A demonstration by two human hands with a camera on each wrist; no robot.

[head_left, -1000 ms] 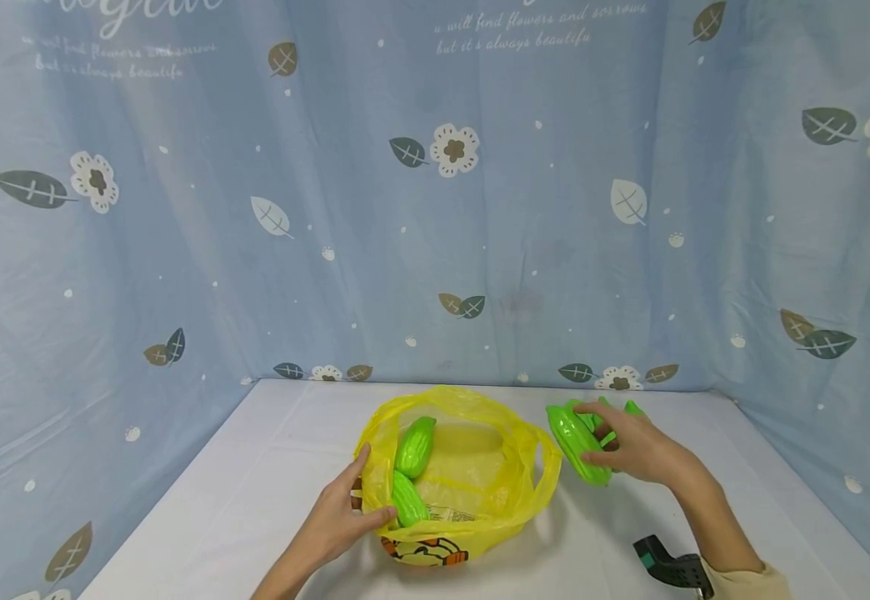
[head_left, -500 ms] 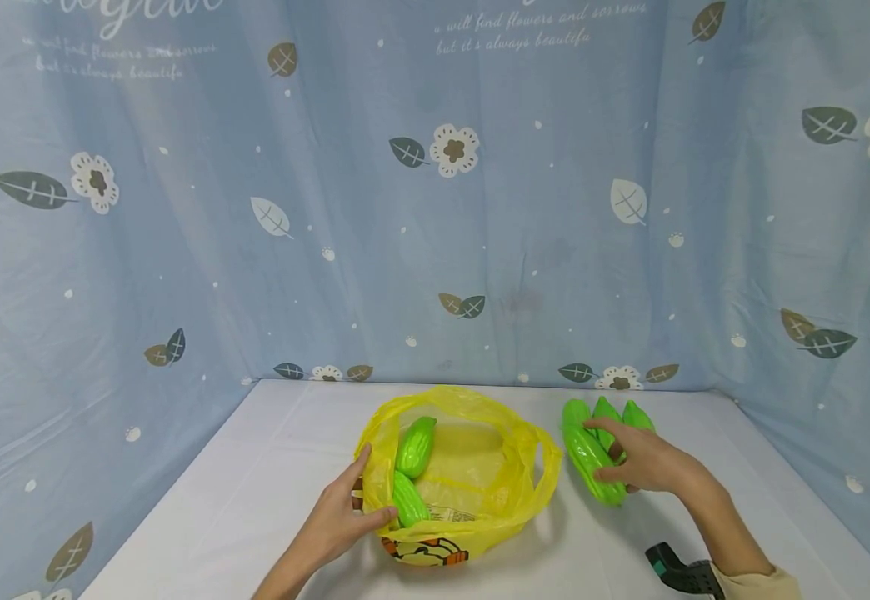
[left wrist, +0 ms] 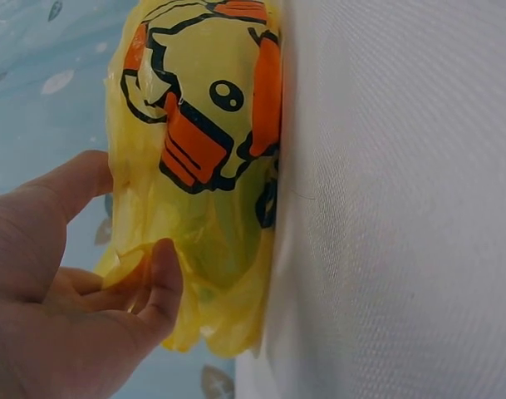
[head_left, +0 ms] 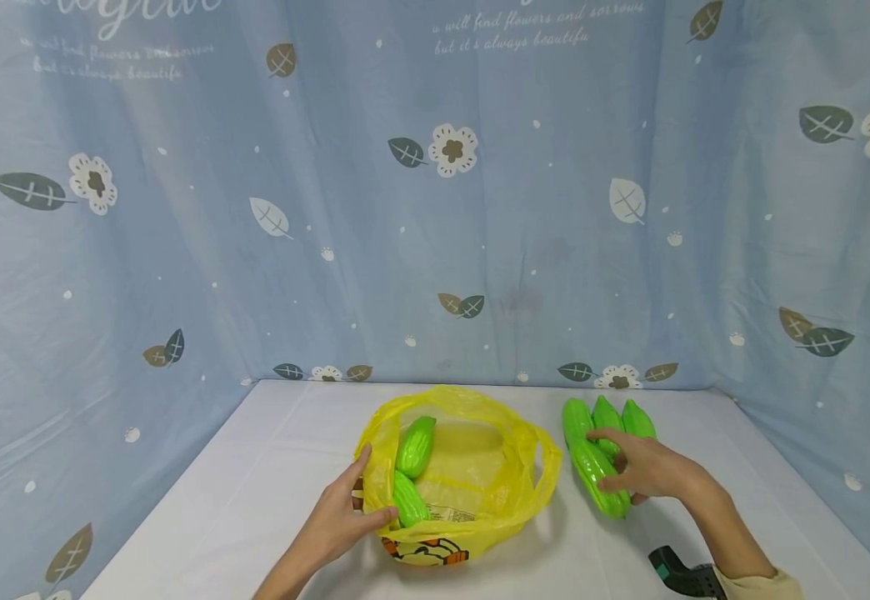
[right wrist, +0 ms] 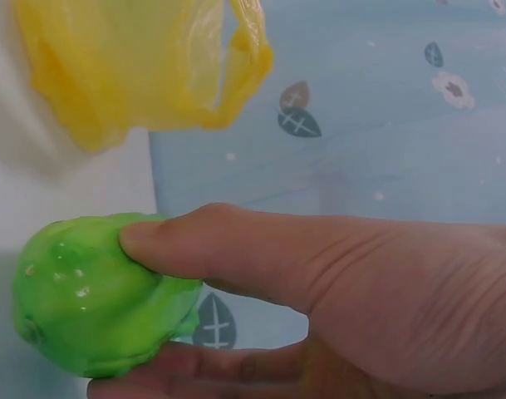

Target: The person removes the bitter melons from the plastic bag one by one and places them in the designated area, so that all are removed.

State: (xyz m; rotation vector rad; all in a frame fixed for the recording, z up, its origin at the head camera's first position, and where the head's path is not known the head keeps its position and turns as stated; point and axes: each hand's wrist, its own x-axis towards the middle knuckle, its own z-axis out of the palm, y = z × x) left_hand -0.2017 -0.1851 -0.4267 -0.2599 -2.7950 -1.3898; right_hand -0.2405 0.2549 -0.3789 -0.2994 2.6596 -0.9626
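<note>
A yellow plastic bag (head_left: 480, 533) with a cartoon print stands with its mouth open in the head view. My left hand (head_left: 337, 508) holds its left side, thumb at the front rim; the left wrist view shows the fingers bent against the thin film. Inside lie two green bitter melons (head_left: 415, 447), shiny and ridged. To the right of the bag, my right hand (head_left: 648, 467) grips another bitter melon (head_left: 602, 483) low over the table. In the right wrist view the thumb presses its near end, with fingers on its other side.
Several more bitter melons (head_left: 637, 419) lie just behind the right hand, partly covered by it and the held one. The white table (head_left: 277, 433) meets a blue patterned curtain (head_left: 510, 208) at the back and sides. A bag handle (head_left: 547, 467) loops toward the right.
My right hand has moved right and toward me, bringing the held bitter melon away from the bag and lower in view. The left hand and the bag have stayed put.
</note>
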